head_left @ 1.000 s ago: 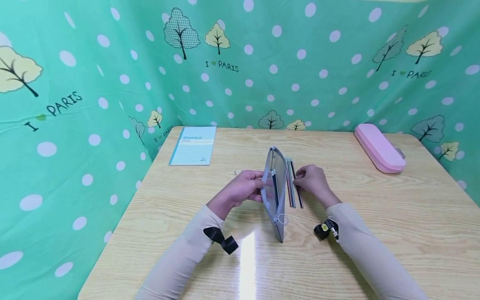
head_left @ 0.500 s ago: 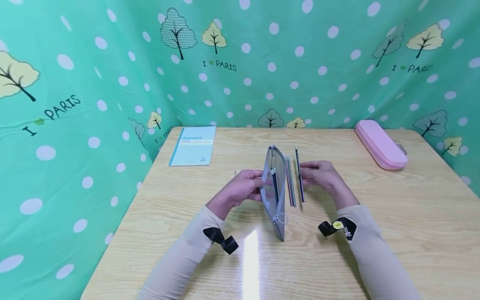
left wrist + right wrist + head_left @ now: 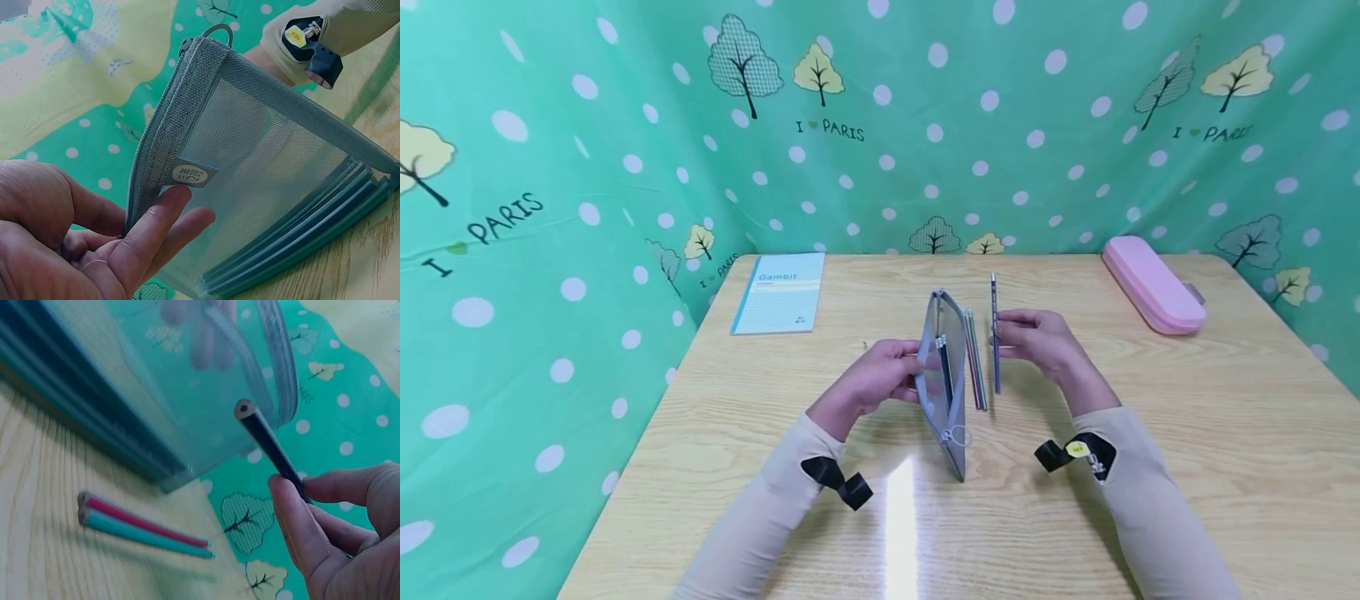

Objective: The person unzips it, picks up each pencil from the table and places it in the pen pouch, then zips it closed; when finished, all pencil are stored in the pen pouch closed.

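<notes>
A grey mesh zip pouch [image 3: 262, 144] stands on edge on the table, its zipped top spread apart. My left hand [image 3: 886, 372] grips its left side near the zip, thumb and fingers on either side of the mesh. Several dark pencils [image 3: 300, 225] lie along the pouch's bottom, seen through the mesh. To the pouch's right, my right hand [image 3: 1037, 340] pinches a dark pencil [image 3: 269, 444] between thumb and fingers, held above the table. A red pencil [image 3: 150, 522] and a green pencil [image 3: 147, 534] lie side by side on the table between pouch and right hand.
A notebook [image 3: 780, 293] lies at the back left of the wooden table [image 3: 700, 500]. At the back right rests a pink pencil case [image 3: 1153, 285]. A green patterned cloth [image 3: 887, 125] hangs behind and along the left side.
My right hand has picked the dark pencil up from beside the red and green ones and raised it off the table. My left hand keeps holding the pouch in place.
</notes>
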`<move>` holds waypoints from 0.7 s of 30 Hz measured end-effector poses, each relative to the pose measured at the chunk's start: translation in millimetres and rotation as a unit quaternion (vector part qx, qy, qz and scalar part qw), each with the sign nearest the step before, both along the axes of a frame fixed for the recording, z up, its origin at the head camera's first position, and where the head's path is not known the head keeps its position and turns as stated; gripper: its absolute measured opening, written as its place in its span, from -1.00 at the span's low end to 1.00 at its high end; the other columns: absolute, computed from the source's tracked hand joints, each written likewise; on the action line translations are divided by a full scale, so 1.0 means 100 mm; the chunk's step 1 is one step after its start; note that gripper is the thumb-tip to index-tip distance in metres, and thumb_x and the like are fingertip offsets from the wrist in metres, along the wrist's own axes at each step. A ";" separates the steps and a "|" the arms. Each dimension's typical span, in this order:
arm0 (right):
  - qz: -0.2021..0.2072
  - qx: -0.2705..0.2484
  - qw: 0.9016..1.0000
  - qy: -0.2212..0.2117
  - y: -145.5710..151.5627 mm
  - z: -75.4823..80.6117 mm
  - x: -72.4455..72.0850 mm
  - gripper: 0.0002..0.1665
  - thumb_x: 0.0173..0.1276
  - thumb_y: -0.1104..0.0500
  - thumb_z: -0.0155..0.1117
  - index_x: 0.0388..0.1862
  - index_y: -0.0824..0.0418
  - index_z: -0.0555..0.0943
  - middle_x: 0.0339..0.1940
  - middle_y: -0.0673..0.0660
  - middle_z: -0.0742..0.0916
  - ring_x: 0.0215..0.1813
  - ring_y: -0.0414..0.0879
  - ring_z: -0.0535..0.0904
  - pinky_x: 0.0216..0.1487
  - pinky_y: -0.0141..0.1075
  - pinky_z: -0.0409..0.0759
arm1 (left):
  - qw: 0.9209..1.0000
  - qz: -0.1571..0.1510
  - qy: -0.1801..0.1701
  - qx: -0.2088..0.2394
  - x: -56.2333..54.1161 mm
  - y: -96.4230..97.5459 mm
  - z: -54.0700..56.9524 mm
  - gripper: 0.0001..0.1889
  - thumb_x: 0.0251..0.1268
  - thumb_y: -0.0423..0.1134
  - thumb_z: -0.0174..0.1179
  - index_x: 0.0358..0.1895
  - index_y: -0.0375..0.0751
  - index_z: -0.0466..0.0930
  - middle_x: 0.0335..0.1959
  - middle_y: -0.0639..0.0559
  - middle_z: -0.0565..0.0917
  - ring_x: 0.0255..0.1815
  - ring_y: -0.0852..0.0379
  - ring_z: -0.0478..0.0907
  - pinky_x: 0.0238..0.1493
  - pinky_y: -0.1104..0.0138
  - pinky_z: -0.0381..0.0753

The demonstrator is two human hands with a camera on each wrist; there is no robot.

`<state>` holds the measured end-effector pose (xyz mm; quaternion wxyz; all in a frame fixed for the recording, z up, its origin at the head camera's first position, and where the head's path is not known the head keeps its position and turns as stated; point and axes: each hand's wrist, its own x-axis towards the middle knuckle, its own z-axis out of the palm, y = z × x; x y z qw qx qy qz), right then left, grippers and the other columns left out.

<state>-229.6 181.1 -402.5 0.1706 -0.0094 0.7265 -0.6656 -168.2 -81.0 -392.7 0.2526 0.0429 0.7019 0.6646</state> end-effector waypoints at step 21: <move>0.013 -0.134 0.991 0.006 -0.31 0.34 0.35 -0.53 0.51 0.43 0.15 0.32 0.61 0.35 -0.28 -0.01 0.79 -0.22 -0.17 0.76 -0.12 -0.37 0.80 | 1.000 0.005 -0.008 0.004 -0.01 0.02 -0.01 -0.55 0.62 -0.42 -0.09 0.46 -0.47 0.35 0.31 -0.38 0.58 0.01 -0.19 0.75 -0.07 0.21 0.83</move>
